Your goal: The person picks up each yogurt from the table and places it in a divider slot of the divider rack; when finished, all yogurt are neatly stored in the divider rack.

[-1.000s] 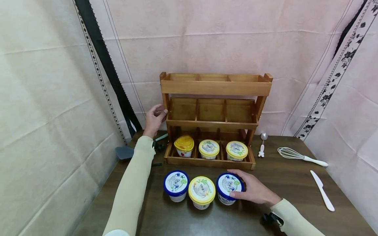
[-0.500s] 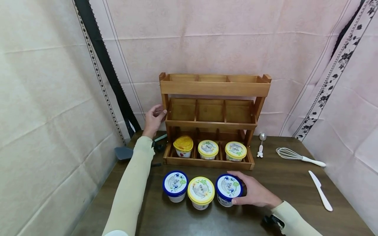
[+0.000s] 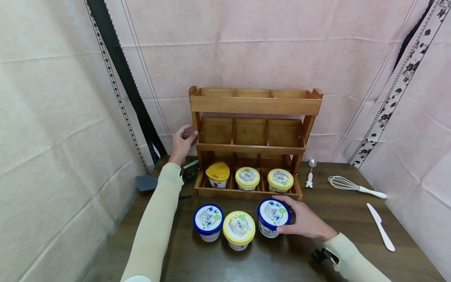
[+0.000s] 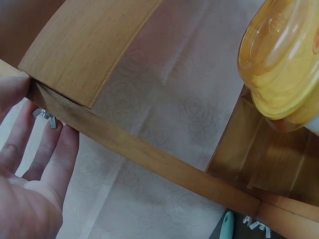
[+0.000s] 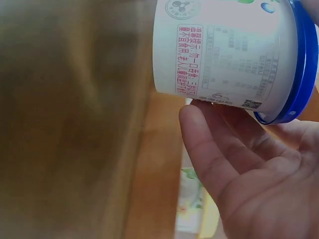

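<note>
My right hand (image 3: 306, 220) grips a white tub with a blue lid (image 3: 274, 213) by its sides, lifted a little off the dark table. Printed label text shows on the tub's wall in the right wrist view. My left hand (image 3: 183, 144) holds the left side post of a three-tier wooden rack (image 3: 257, 105), thumb on one face and fingers on the other in the left wrist view. In front of the rack stand a second blue-lidded tub (image 3: 208, 218) and a yellow-lidded tub (image 3: 239, 227). Its bottom tier carries a yellow dome-lidded cup (image 3: 217, 172) and two yellow-lidded tubs (image 3: 248, 177).
Right of the rack lie a small spoon (image 3: 310, 174), a whisk (image 3: 356, 187) and a white knife (image 3: 380, 227). A grey-blue spatula head (image 3: 146, 183) and a teal handle (image 3: 190, 164) lie left of it, partly behind my left arm. Cloth walls enclose the table.
My right hand has raised the blue-lidded tub off the table and moved it slightly toward the rack. The left hand keeps its hold on the post.
</note>
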`<action>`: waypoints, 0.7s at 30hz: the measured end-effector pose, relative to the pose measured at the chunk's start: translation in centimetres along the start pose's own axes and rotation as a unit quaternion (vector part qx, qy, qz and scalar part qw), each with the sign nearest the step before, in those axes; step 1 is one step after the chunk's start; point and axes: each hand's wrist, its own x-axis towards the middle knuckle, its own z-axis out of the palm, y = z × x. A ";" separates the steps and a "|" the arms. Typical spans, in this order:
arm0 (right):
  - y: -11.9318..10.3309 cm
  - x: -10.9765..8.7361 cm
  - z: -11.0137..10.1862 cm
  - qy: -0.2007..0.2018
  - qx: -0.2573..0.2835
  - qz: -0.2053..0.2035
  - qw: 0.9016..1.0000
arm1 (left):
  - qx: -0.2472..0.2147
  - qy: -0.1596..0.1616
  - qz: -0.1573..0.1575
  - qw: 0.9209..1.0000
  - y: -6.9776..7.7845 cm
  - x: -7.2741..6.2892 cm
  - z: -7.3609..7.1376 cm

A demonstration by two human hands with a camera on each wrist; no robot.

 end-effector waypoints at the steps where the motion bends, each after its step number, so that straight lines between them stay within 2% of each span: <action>1: -0.1 0.1 -0.2 0.004 0.004 -0.004 1.000 | 0.000 0.000 0.000 1.000 0.0 0.0 0.0; 13: -1.5 2.0 -4.1 0.041 -0.009 0.005 0.999 | -0.001 -0.003 -0.002 1.000 0.1 0.2 0.2; 21: -3.8 3.6 -7.3 0.075 -0.046 -0.001 0.996 | 0.000 -0.002 -0.012 1.000 -0.1 0.1 0.0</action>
